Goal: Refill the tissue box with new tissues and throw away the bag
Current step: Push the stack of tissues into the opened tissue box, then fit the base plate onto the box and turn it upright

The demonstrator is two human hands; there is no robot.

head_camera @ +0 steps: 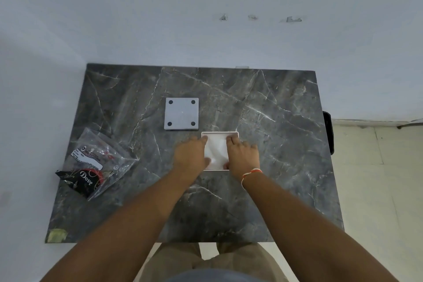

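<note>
Both hands [216, 155] flat, pressing soft white tissues [217, 150] into square white box [220, 133]; light, compressible, push edges.

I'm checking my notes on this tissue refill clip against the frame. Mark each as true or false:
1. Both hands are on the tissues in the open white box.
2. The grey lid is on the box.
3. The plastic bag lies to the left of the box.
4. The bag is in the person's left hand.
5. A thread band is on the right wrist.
1. True: the left hand and right hand press on the tissues in the box.
2. False: the lid lies on the table, behind the box.
3. True: the bag is at the left edge.
4. False: no hand touches it.
5. True: the band.
</note>
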